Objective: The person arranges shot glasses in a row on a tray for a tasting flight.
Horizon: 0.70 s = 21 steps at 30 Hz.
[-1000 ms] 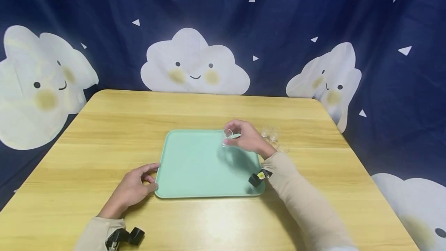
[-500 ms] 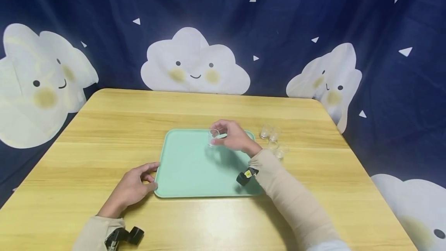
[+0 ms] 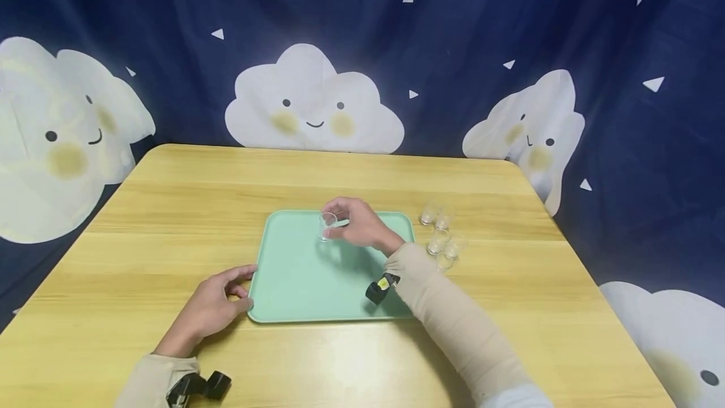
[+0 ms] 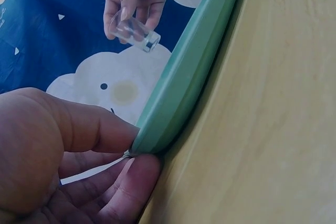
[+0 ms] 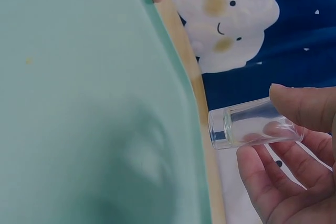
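Observation:
In the head view, a mint-green tray (image 3: 300, 276) lies on the wooden table. Above its far middle part, my right hand (image 3: 359, 224) holds a small clear shot glass (image 3: 326, 226) between thumb and fingers. The right wrist view shows the glass (image 5: 252, 125) with its thick base clear of the tray surface, the thumb on one side and fingertips on the other. At the tray's left edge is my left hand (image 3: 214, 304). The left wrist view shows its thumb and fingers (image 4: 139, 179) pinching the tray's rim (image 4: 173, 98).
Several more clear shot glasses (image 3: 442, 232) stand close together on the table (image 3: 498, 307) just right of the tray. Behind the table hangs a dark blue cloth (image 3: 362, 5) with smiling white clouds.
My right hand has carried the shot glass leftward over the tray, from near its right side to the far middle. My left hand has stayed at the tray's left edge.

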Each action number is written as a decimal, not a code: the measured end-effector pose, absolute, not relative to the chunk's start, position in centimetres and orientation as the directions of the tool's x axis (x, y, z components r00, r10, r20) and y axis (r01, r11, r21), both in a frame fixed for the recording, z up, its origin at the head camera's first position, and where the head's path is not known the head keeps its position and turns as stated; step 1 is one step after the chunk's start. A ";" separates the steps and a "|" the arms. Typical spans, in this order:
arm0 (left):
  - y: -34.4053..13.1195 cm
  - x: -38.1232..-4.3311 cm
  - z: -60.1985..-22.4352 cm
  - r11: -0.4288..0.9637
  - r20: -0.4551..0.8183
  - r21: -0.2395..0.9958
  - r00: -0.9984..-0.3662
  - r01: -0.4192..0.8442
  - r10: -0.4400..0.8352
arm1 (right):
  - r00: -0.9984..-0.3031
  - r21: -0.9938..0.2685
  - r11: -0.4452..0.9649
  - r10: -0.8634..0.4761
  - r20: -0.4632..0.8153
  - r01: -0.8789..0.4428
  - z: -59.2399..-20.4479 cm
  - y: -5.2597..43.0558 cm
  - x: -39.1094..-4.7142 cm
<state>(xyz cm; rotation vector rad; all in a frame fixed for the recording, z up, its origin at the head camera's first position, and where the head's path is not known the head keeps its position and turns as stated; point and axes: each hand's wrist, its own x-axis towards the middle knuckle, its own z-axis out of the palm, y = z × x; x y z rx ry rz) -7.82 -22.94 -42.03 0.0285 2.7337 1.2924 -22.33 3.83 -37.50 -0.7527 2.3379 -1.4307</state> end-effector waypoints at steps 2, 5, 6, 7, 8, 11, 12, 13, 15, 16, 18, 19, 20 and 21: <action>-23.0 -7.8 -42.0 0.641 -0.098 0.767 -0.993 -0.031 0.070 | -0.815 -0.889 0.372 -0.580 0.004 -0.269 -37.6 3.4 -22.3; -23.0 -7.8 -42.0 0.644 -0.093 0.765 -0.993 -0.026 0.070 | -0.808 -0.895 0.360 -0.590 0.001 -0.264 -37.9 2.7 -22.4; -23.0 -7.8 -42.0 0.643 -0.092 0.765 -0.993 -0.025 0.072 | -0.805 -0.899 0.353 -0.594 0.001 -0.261 -38.1 2.4 -22.4; -22.9 -7.9 -42.0 0.644 -0.091 0.764 -0.993 -0.023 0.072 | -0.802 -0.904 0.343 -0.598 0.001 -0.257 -38.2 2.2 -22.4; -22.9 -7.9 -42.0 0.644 -0.092 0.765 -0.993 -0.026 0.070 | -0.798 -0.907 0.334 -0.603 0.002 -0.255 -38.3 2.0 -22.4; -22.9 -7.9 -42.1 0.646 -0.096 0.763 -0.993 -0.029 0.068 | -0.786 -0.916 0.312 -0.619 0.006 -0.253 -38.5 1.4 -22.3; -22.9 -7.9 -42.1 0.645 -0.097 0.764 -0.993 -0.031 0.067 | -0.782 -0.917 0.309 -0.624 0.004 -0.252 -38.6 1.2 -22.2; -22.9 -7.9 -42.1 0.647 -0.097 0.762 -0.993 -0.032 0.066 | -0.778 -0.918 0.308 -0.629 0.001 -0.251 -38.7 1.0 -22.1; -22.9 -8.0 -42.1 0.647 -0.098 0.762 -0.993 -0.032 0.067 | -0.772 -0.915 0.315 -0.635 -0.006 -0.252 -38.8 0.6 -22.0; -22.9 -8.0 -42.0 0.647 -0.096 0.762 -0.993 -0.029 0.068 | -0.772 -0.913 0.320 -0.636 -0.010 -0.252 -38.9 0.4 -21.9; -22.8 -8.0 -42.0 0.645 -0.090 0.763 -0.994 -0.024 0.069 | -0.772 -0.909 0.330 -0.636 -0.014 -0.255 -39.2 0.1 -21.7; -22.9 -8.0 -42.1 0.644 -0.088 0.765 -0.994 -0.023 0.069 | -0.772 -0.907 0.334 -0.636 -0.015 -0.257 -39.3 -0.1 -21.6; -22.9 -7.9 -42.1 0.641 -0.089 0.767 -0.994 -0.025 0.068 | -0.771 -0.906 0.335 -0.637 -0.015 -0.259 -39.4 -0.3 -21.5; -22.9 -7.8 -42.2 0.641 -0.091 0.767 -0.994 -0.027 0.067 | -0.767 -0.903 0.342 -0.641 -0.021 -0.261 -39.6 -0.5 -21.4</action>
